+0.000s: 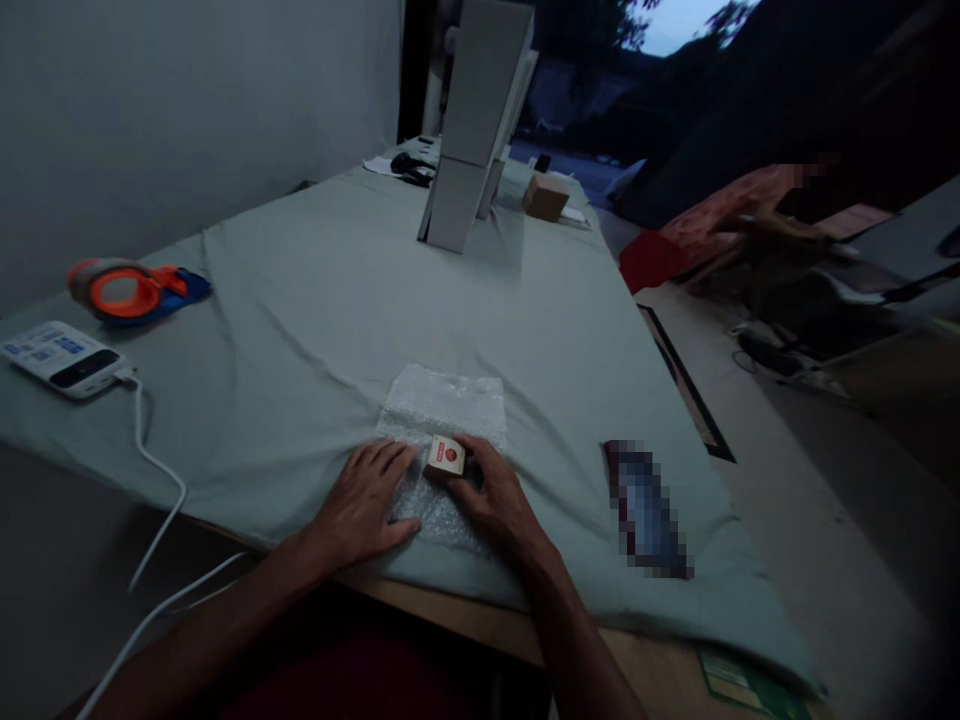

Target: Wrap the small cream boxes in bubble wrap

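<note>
A small cardboard box (448, 456) with a red print on top sits on a sheet of bubble wrap (446, 400). The wrap lies flat near the front edge of the table. My right hand (495, 495) grips the box from its right side, thumb in front and fingers behind. On the left part of the wrap rests my left hand (367, 500), fingers stretched out and thumb apart, holding nothing. A gap separates it from the box.
An orange tape dispenser (120, 290) and a white device (67, 358) with a white cable (161, 470) lie at left. A pixelated object (649, 510) lies at right. Tall white boxes (472, 120) and a brown box (546, 197) stand farther back. A person's red clothing (660, 255) shows beyond.
</note>
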`<action>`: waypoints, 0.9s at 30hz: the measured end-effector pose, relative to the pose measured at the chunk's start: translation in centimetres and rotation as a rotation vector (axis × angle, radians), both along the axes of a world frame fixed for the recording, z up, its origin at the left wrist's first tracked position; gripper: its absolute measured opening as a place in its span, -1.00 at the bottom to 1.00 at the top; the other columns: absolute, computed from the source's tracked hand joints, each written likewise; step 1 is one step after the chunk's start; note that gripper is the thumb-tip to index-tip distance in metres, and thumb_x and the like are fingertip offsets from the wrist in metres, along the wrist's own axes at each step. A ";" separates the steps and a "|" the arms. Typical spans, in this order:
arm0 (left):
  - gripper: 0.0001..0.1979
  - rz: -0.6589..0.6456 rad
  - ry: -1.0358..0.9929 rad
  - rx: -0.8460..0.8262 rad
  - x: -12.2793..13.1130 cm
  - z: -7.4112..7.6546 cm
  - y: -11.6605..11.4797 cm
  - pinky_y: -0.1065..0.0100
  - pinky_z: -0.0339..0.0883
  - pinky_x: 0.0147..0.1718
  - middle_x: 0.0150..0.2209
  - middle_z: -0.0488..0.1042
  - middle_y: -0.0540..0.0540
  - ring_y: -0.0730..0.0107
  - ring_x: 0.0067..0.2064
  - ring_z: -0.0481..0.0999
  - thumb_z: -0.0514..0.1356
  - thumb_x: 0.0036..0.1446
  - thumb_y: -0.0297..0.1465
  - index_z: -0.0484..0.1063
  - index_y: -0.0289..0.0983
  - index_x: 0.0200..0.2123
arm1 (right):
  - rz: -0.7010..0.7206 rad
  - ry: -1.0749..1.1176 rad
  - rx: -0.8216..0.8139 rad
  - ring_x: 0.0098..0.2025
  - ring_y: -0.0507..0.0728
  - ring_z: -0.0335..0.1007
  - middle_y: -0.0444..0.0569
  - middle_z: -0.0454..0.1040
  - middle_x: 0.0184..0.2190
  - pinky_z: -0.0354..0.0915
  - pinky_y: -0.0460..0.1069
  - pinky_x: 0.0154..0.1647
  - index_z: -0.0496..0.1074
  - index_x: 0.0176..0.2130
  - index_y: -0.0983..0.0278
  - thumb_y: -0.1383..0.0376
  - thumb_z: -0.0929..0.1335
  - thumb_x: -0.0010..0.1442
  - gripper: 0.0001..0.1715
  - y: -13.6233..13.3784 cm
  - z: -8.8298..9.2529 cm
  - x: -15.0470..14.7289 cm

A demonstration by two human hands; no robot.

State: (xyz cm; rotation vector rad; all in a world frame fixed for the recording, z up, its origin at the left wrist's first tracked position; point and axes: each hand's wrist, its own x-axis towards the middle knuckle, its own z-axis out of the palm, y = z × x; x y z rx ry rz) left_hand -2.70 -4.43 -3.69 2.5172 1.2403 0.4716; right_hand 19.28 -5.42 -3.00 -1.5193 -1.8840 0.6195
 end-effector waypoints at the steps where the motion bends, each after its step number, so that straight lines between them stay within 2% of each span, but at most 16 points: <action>1: -0.22 -0.008 0.000 -0.002 -0.1 0.0 0.1 0.03 0.01 0.25 0.24 0.24 -0.23 0.04 0.26 0.18 0.26 -0.02 -0.23 0.07 -0.25 0.25 | 0.009 -0.003 0.005 0.09 0.21 0.35 0.06 0.43 0.05 0.25 0.17 0.13 0.31 0.09 0.22 0.31 0.36 0.14 -0.49 0.0 0.1 0.1; 9: -0.18 -0.027 -0.010 -0.033 -0.3 0.0 0.4 -0.01 0.03 0.25 0.24 0.24 -0.22 0.01 0.26 0.18 0.27 -0.05 -0.23 0.04 -0.22 0.27 | 0.088 -0.076 -0.016 0.15 0.22 0.31 0.06 0.39 0.12 0.21 0.21 0.17 0.26 0.17 0.17 0.33 0.35 0.17 -0.43 0.3 0.1 0.7; 12: -0.20 -0.032 -0.021 -0.041 -0.5 0.5 0.3 -0.01 0.04 0.25 0.24 0.24 -0.22 0.01 0.26 0.18 0.27 -0.05 -0.25 0.08 -0.23 0.26 | 0.079 -0.083 -0.005 0.18 0.25 0.28 0.11 0.32 0.18 0.21 0.23 0.18 0.17 0.23 0.18 0.29 0.36 0.18 -0.34 -0.1 0.1 0.9; 15: -0.27 -0.049 -0.063 -0.033 -1.0 1.3 0.1 -0.01 0.08 0.23 0.23 0.25 -0.21 0.02 0.26 0.18 0.24 -0.01 -0.28 0.12 -0.21 0.25 | 0.065 -0.070 0.010 0.17 0.26 0.28 0.15 0.25 0.22 0.25 0.22 0.16 0.05 0.29 0.19 0.24 0.35 0.19 -0.24 -1.6 0.9 1.5; 20: -0.31 -0.069 -0.060 -0.022 -1.8 2.5 -0.4 -0.02 0.09 0.22 0.20 0.30 -0.18 0.00 0.27 0.17 0.24 -0.01 -0.32 0.19 -0.19 0.22 | 0.189 -0.183 -0.020 0.22 0.30 0.23 0.13 0.27 0.21 0.26 0.23 0.17 0.11 0.25 0.17 0.22 0.39 0.12 -0.24 -4.7 2.7 2.3; 22: -0.32 -0.080 -0.050 -0.027 -1.7 2.8 -0.5 -0.02 0.11 0.21 0.18 0.32 -0.17 -0.01 0.26 0.18 0.26 -0.03 -0.31 0.22 -0.19 0.20 | 0.207 -0.230 -0.006 0.20 0.31 0.25 0.14 0.30 0.18 0.28 0.23 0.15 0.18 0.21 0.19 0.25 0.40 0.11 -0.29 -5.1 3.0 2.1; 27: -0.32 -0.066 -0.088 -0.047 -1.1 3.7 -0.1 0.01 0.15 0.19 0.14 0.38 -0.15 0.03 0.21 0.25 0.27 -0.06 -0.29 0.23 -0.20 0.17 | 0.182 -0.216 -0.033 -0.03 0.20 0.45 0.05 0.50 -0.04 0.39 0.12 -0.02 0.36 0.01 0.19 0.33 0.28 0.23 -0.67 -3.9 2.9 1.7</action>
